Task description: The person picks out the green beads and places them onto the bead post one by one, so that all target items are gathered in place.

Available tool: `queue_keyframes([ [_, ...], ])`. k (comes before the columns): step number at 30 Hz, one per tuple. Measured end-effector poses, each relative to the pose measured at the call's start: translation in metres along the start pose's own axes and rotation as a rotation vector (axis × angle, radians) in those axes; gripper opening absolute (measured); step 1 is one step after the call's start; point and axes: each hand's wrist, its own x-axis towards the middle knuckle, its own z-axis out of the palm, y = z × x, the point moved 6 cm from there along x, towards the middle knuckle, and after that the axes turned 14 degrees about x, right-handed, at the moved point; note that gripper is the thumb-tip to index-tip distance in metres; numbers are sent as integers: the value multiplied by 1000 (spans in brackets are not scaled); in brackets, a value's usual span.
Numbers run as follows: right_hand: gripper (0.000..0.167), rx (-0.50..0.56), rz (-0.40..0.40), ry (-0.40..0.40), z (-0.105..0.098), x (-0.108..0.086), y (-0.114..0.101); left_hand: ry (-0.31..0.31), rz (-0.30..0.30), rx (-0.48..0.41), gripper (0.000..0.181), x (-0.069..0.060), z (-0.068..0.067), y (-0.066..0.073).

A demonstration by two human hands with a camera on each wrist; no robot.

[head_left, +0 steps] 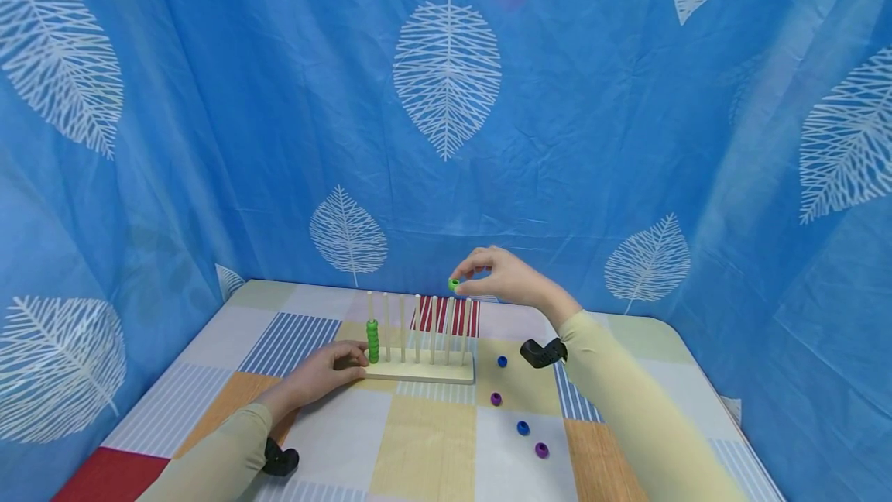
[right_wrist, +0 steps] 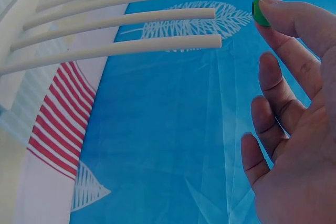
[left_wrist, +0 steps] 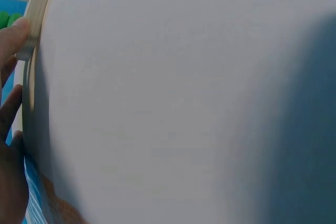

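A pale wooden peg rack (head_left: 425,373) with several upright pegs stands on the table. Green beads (head_left: 372,342) are stacked on its leftmost peg; the other pegs are bare. My left hand (head_left: 326,372) grips the rack's left end, and the left wrist view shows the thumb (left_wrist: 14,36) against the base (left_wrist: 41,3). Above the right-hand pegs, my right hand (head_left: 507,279) pinches a green bead (head_left: 454,284) between thumb and index finger. In the right wrist view this bead (right_wrist: 260,13) is apart from the peg tips, with the other fingers loosely bent.
To the right of the rack lie loose blue beads (head_left: 523,428) and purple beads (head_left: 541,450). A patchwork-patterned cloth (head_left: 425,440) covers the table. Blue leaf-printed curtains (head_left: 557,138) hang behind and at both sides.
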Motion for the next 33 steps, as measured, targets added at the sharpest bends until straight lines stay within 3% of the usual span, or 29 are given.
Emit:
queue_keyframes([
  [24, 21, 78, -46, -74, 20, 31, -14, 7, 6, 19, 5, 1, 2, -2],
  [33, 24, 76, -75, -90, 30, 40, -21, 2, 35, 15, 7, 2, 2, -2],
])
